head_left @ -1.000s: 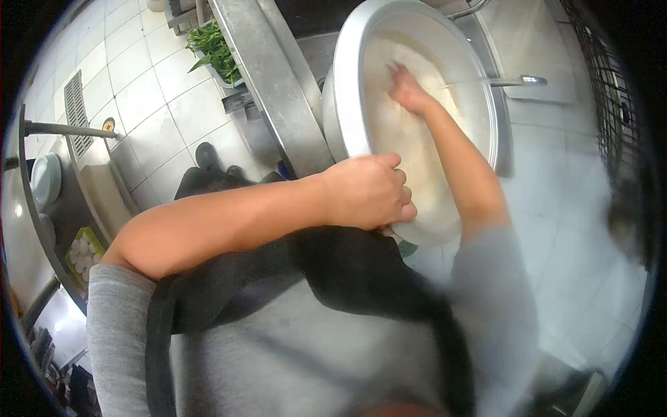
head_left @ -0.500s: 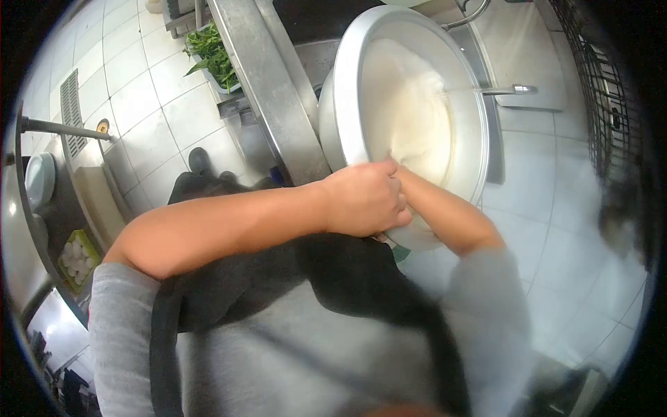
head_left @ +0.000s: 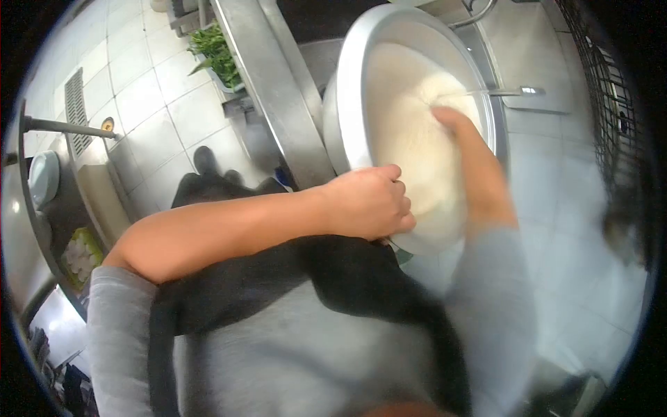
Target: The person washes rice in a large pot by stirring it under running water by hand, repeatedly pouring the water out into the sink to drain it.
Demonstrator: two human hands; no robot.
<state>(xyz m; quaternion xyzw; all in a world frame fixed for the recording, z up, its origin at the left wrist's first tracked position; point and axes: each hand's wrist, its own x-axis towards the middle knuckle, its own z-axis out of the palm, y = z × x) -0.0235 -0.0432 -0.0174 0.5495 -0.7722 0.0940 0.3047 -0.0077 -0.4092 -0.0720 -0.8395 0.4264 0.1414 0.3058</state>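
Observation:
A large metal bowl [head_left: 353, 104] stands tilted in the view. Inside it is a pale, cloudy mass [head_left: 410, 132] that looks like rice in water. My left hand [head_left: 372, 203] is closed on the near rim of the bowl, its fingers curled over the edge. My right hand [head_left: 455, 125] reaches into the bowl from the right; its fingertips are sunk in the pale mass and hidden. Just above that hand, a thin stream of water runs from the faucet [head_left: 514, 91] into the bowl.
A steel counter edge [head_left: 274, 90] runs along the bowl's left side. Green leafy vegetables [head_left: 217, 55] sit in a tub beyond it. At far left are stacked bowls [head_left: 44, 177] and a yellow-green basket of white items [head_left: 82, 257]. A black wire rack [head_left: 601, 104] stands at right.
My right hand has swept from the near side of the bowl, beside my left hand, toward the far right under the water stream. My left hand has stayed at the rim.

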